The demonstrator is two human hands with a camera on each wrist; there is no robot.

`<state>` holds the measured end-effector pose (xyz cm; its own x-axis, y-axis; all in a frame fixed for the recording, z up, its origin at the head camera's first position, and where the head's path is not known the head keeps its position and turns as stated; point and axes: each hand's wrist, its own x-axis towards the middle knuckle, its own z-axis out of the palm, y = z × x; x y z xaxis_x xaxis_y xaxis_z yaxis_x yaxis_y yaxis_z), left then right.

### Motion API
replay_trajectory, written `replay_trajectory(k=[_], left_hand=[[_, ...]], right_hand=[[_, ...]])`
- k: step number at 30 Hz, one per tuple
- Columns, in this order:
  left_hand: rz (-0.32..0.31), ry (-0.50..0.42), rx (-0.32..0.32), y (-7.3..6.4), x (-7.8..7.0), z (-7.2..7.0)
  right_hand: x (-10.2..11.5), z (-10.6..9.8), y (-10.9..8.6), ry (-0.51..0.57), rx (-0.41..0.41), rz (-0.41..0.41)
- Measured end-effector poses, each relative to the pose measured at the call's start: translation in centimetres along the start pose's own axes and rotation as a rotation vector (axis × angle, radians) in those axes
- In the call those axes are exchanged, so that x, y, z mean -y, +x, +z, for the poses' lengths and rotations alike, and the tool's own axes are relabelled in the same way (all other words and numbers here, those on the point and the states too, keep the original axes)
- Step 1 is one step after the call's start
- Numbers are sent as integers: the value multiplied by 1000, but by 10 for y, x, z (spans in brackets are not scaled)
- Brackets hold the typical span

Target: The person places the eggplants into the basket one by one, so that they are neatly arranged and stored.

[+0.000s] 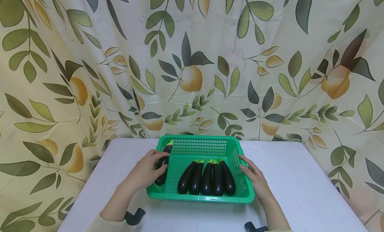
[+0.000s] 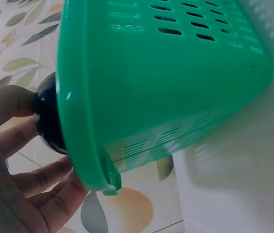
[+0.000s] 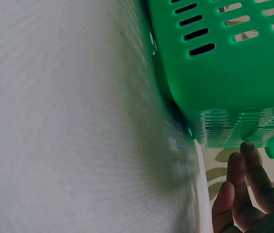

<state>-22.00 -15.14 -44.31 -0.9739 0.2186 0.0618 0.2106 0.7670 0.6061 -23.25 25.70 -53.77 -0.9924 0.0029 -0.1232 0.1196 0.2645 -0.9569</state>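
In the head view a green plastic basket [image 1: 199,198] stands on the table. My left hand [image 1: 147,170] reaches over its left rim and pinches a dark purple eggplant [image 1: 161,179] between thumb and fingers. That eggplant leans along the left wall, its green stem end pointing away. The left wrist view shows its rounded end [image 2: 48,116] above the rim. Several more eggplants [image 1: 207,178] lie side by side in the basket's right half, stems away from me. At the right rim my right hand [image 1: 255,178] holds the basket, thumb and a finger over the edge, other fingers outside [image 3: 256,182].
A white cloth [image 1: 288,172] covers the table under the basket. Behind and at the sides hangs a curtain [image 1: 192,102] printed with leaves and fruit. Dark wrist-camera mounts [image 1: 135,217] sit below both hands.
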Motion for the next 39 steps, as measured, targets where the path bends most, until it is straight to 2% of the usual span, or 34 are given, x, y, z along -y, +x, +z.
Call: replay_trajectory(k=[14, 30, 39], left_hand=[[12, 4, 28, 2, -4, 15], [88, 98, 47, 8, -5, 38], [105, 160, 27, 16, 0, 53]], right_hand=[[-1, 1, 0, 11, -6, -8], [1, 0, 0, 2, -8, 7], [1, 1, 1, -4, -3, 6]])
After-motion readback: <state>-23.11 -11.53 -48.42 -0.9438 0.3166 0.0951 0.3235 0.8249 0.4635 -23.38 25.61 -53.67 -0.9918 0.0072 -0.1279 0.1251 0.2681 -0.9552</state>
